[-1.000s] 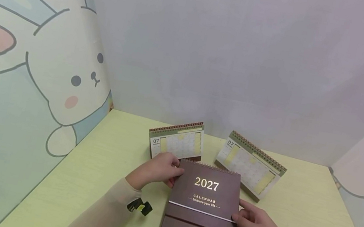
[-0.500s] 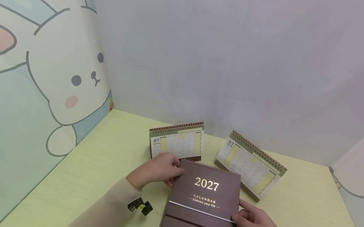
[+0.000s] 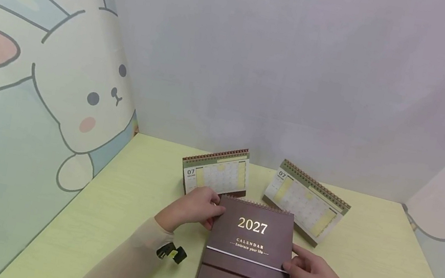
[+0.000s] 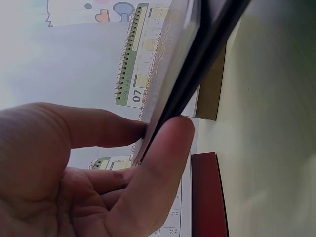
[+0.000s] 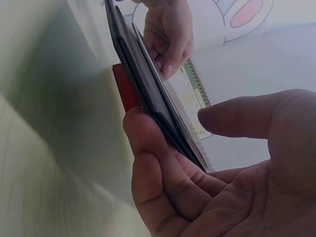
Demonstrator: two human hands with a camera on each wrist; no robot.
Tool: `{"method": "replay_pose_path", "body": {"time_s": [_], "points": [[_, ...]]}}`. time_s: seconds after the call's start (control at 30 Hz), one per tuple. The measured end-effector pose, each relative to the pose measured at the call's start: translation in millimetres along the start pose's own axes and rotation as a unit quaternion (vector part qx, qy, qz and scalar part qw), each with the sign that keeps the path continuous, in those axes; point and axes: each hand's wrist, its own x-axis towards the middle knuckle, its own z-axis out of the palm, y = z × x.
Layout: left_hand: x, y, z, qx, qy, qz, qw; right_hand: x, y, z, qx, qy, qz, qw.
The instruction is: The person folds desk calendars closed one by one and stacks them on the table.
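A dark brown 2027 desk calendar (image 3: 251,236), spiral-bound along its far edge, is held folded flat between both hands, cover facing up. My left hand (image 3: 197,206) pinches its upper left edge, thumb on the cover and fingers behind, as the left wrist view shows. Lower on the opposite side, my right hand (image 3: 310,272) holds the right edge. In the right wrist view, its fingers (image 5: 145,131) are curled under the calendar's back (image 5: 133,64). A shadow and gap show the calendar raised off the table.
Behind the held calendar, two more desk calendars stand open at July pages, one at the left (image 3: 220,174) and one at the right (image 3: 305,203). They rest on a pale yellow-green table (image 3: 379,266). A grey wall panel (image 3: 283,70) rises behind, with rabbit-printed side panels (image 3: 69,72).
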Motion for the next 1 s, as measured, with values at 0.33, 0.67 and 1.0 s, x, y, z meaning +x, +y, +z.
{"method": "replay_pose_path", "body": {"time_s": [0.33,0.67,1.0], "points": [[-2.2,0.9,0.7,0.008,0.002,-0.003,1.0,0.2,-1.4,0.4,-0.004,0.0,0.006,1.0],[-1.3,-0.4,1.3,0.008,0.003,-0.002,1.0,0.1,-0.2,0.4,-0.015,-0.004,-0.005,0.9999],[0.9,-3.2,3.0,0.01,0.001,-0.005,0.9999,1.3,1.6,0.1,-0.005,-0.011,0.002,0.9999]]}}
